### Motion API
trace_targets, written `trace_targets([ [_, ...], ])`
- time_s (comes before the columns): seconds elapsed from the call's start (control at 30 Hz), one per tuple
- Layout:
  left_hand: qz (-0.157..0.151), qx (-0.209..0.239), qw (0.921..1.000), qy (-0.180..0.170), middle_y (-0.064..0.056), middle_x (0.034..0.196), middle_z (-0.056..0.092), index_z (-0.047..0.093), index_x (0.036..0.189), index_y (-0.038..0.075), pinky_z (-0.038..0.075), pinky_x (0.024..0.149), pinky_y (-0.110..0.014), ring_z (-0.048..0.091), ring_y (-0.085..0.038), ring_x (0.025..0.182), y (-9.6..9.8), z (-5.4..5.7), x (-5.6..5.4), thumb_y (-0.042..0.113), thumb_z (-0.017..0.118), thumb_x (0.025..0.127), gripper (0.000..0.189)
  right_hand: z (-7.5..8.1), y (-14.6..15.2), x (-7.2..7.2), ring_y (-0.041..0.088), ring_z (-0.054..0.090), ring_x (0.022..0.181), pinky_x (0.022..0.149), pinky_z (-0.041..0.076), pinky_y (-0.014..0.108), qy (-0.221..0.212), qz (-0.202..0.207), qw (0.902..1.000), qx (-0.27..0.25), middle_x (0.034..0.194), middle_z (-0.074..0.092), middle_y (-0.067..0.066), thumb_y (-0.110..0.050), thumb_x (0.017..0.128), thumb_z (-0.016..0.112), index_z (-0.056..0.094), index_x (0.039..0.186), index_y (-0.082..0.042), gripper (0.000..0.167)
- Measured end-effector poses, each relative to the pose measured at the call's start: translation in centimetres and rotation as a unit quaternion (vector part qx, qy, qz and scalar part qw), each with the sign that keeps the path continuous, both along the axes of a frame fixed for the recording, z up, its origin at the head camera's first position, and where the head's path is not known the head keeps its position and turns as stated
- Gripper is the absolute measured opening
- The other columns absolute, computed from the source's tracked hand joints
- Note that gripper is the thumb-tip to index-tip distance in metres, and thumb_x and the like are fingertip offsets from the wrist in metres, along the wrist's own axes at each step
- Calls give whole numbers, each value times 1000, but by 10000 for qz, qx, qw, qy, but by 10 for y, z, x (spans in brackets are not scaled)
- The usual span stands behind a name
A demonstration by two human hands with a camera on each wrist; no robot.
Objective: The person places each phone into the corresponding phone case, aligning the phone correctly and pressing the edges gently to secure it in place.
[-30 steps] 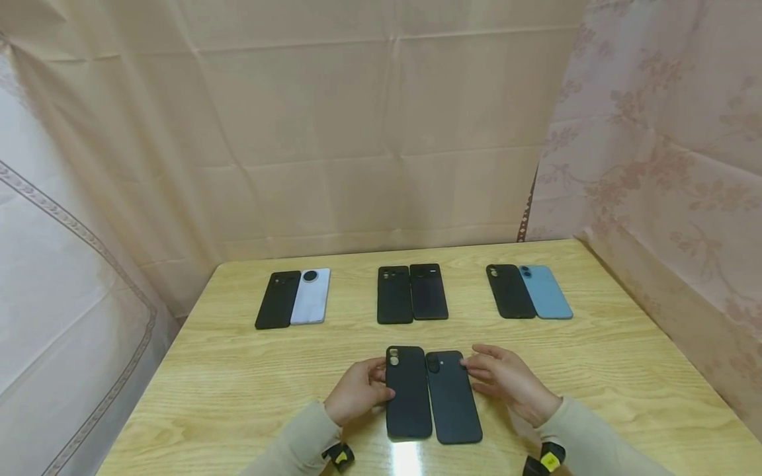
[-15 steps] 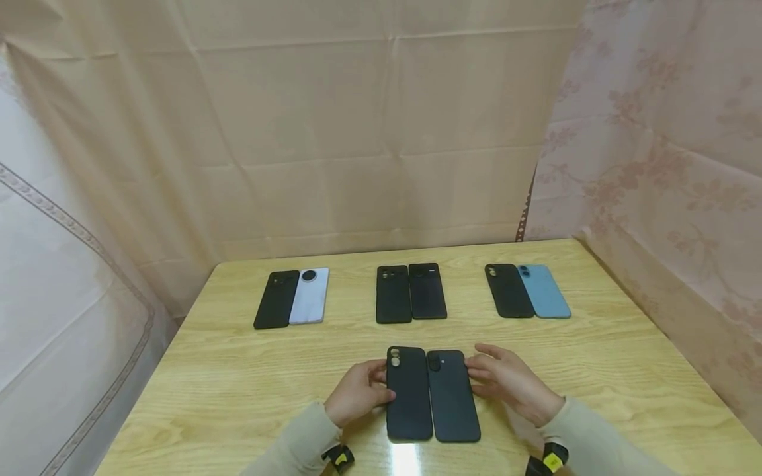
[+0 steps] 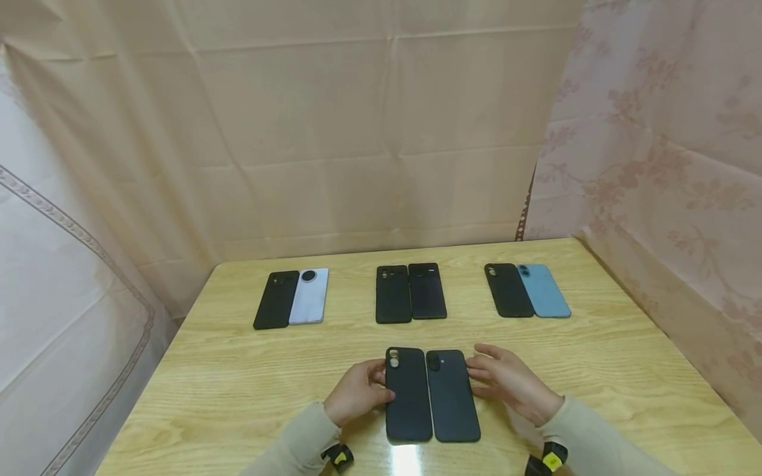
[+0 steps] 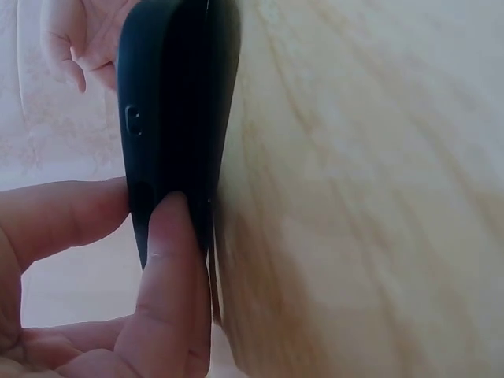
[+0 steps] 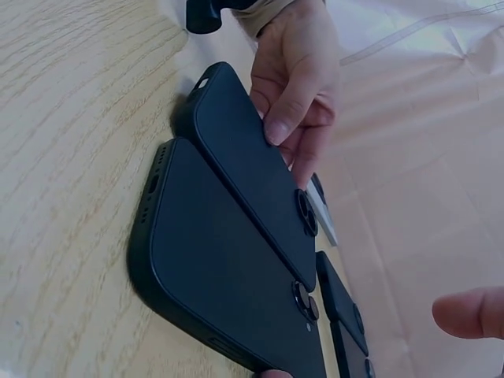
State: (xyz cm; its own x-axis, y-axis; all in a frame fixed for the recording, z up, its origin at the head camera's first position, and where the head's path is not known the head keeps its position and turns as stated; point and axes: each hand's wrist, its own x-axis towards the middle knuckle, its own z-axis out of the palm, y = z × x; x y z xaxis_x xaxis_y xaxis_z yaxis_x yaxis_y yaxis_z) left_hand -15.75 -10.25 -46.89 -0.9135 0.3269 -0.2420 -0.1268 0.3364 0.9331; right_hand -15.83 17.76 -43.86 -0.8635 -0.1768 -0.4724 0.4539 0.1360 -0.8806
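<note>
Two dark slabs lie side by side near the front of the table. On the left is a black phone case (image 3: pixel 408 395) with an open camera cutout; to its right, a dark phone (image 3: pixel 454 395) with its camera side up. My left hand (image 3: pixel 359 391) holds the case by its left edge, thumb at the upper rim and fingers (image 4: pixel 169 236) against the side. Loosely extended, the fingers of my right hand (image 3: pixel 514 383) touch the phone's right edge; in the right wrist view one fingertip (image 5: pixel 276 374) meets that edge.
Along the back of the wooden table (image 3: pixel 238 383) lie a black case (image 3: pixel 276 300) beside a white phone (image 3: pixel 309 297), a black case (image 3: pixel 393 295) beside a black phone (image 3: pixel 428 292), and a black case (image 3: pixel 509 291) beside a blue phone (image 3: pixel 545 291). Cloth curtains (image 3: pixel 381 132) hang behind.
The dark phone has shifted very slightly left at its lower end, nearer the case. My right fingers have moved from over its upper corner to its right edge. The left hand stays put.
</note>
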Motion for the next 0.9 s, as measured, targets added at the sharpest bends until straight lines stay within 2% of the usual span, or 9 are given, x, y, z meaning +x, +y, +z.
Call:
trace_targets([
  [0.17,5,-69,10000,-28,-9,89,60,38,140,-16,48,56,-20,57,-11,69,-1,0,0,-7,70,77,72,1,0,0,49,37,137,96,54,48,-15,-5,10000,-16,148,31,38,-18,102,47,16,150,9,64],
  [0.37,-11,-261,9996,108,-6,85,57,38,141,-16,42,52,-18,51,-12,67,-1,1,0,-5,72,76,74,0,-2,1,48,39,136,96,53,49,11,-2,9999,-102,146,36,37,-18,103,43,17,150,11,60],
  [0.63,-30,-214,9998,-12,-5,83,55,39,141,-14,51,57,-20,54,-12,68,0,1,0,-8,71,76,73,0,-4,-2,47,39,136,99,50,52,-163,-120,9996,-173,148,34,35,-20,103,45,19,150,9,61],
  [0.9,-60,-165,9998,-5,-5,81,55,40,141,-13,54,59,-21,56,-11,68,0,1,-1,-9,70,76,73,0,-4,-3,46,39,136,100,49,52,-173,-68,9997,-165,149,35,33,-22,102,45,23,149,8,59],
])
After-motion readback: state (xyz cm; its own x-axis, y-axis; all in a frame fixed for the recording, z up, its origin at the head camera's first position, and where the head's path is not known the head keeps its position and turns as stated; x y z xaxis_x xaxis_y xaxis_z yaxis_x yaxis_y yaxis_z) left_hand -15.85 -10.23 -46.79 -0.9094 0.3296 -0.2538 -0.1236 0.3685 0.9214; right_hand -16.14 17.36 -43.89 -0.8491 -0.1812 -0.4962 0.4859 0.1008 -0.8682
